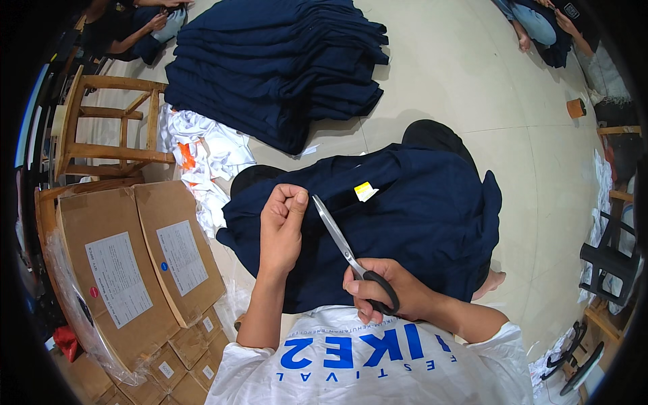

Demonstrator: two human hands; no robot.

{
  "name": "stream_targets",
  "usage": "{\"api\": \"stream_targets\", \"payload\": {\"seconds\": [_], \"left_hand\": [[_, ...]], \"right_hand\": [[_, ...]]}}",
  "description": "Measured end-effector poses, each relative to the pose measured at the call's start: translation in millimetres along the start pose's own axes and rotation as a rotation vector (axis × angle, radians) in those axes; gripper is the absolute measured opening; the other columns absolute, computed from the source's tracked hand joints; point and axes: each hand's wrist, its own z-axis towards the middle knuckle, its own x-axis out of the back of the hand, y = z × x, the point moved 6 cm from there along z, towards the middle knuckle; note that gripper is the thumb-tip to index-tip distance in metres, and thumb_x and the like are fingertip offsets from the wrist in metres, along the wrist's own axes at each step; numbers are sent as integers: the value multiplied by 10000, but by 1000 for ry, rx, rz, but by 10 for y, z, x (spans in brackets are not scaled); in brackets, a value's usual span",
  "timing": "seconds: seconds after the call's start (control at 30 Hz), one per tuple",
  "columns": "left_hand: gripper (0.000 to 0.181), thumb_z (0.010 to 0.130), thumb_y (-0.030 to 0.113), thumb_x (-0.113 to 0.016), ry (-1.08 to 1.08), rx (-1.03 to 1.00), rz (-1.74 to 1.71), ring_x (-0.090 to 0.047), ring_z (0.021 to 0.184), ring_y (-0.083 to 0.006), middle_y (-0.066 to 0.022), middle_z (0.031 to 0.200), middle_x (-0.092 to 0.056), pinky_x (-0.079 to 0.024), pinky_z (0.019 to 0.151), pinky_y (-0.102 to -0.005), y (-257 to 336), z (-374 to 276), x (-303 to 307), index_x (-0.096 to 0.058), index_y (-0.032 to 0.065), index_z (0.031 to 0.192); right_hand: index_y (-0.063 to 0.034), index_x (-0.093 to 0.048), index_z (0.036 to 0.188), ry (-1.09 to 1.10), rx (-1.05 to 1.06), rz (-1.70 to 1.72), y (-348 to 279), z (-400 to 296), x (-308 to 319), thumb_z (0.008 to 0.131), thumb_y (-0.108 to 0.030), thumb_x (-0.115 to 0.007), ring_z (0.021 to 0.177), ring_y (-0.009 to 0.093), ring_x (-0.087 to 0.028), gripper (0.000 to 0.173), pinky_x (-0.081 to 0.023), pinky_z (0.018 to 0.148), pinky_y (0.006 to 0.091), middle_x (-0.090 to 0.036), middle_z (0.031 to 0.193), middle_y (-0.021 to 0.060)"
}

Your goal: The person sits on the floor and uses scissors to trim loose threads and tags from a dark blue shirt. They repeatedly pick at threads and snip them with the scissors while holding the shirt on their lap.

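Note:
A navy-blue garment (405, 223) is spread over my lap, its neckline facing away from me. Near the neckline sits a small yellow-and-white tag (364, 191). My right hand (377, 291) grips the black handles of a pair of scissors (336, 230). The blades point up and to the left and look closed together. Just left of their tip, my left hand (284, 223) is raised above the garment with thumb and index finger pinched. Anything as fine as a thread between those fingers is too small to see.
A tall pile of navy garments (273, 66) lies on the floor ahead, beside white cloth scraps (212, 152). At left are a wooden stool (119, 152) and labelled cardboard boxes (109, 212). Two other people (134, 30) sit farther off. An orange-brown container (575, 108) stands at right.

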Motion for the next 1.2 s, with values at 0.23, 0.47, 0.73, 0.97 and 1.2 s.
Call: {"api": "stream_targets", "payload": {"seconds": [0.23,0.47,0.73,0.97,1.2], "left_hand": [[173,1114,221,-636,13,-3,1,-409,747,6,92,846,-553,-323,663,-192,13,-8,-4,-619,54,1068],[165,1117,213,-628,19,43,-27,-413,747,12,93,856,-567,-323,658,-182,-4,-17,2,-629,52,1076],[151,1110,218,-636,12,160,-45,-438,767,5,92,890,-580,-352,695,-186,19,-16,40,-651,68,1095],[155,1104,215,-644,35,180,-136,-474,856,-19,75,938,-595,-386,810,-209,60,-36,-20,-658,61,1096],[175,1115,229,-631,103,106,-70,-413,755,0,90,868,-556,-333,671,-199,34,-90,-78,-639,57,1082]], "right_hand": [[-76,-630,1000,3,7,10,3,6,-2,1074,-294,-659,539,75,-612,231,-516,563,232,-647,658,20],[-74,-627,1000,12,18,3,1,16,-10,1068,-238,-676,534,73,-607,184,-507,556,228,-648,661,15],[-69,-619,996,46,5,-51,-32,25,-14,1064,-226,-685,521,74,-600,183,-494,540,229,-645,654,18],[-69,-598,1006,47,10,-24,9,80,-28,1063,-186,-674,527,98,-576,151,-521,565,276,-610,674,24],[-65,-591,1011,65,14,-16,26,114,-23,1070,-158,-656,526,99,-571,127,-519,557,285,-602,671,25]]}}
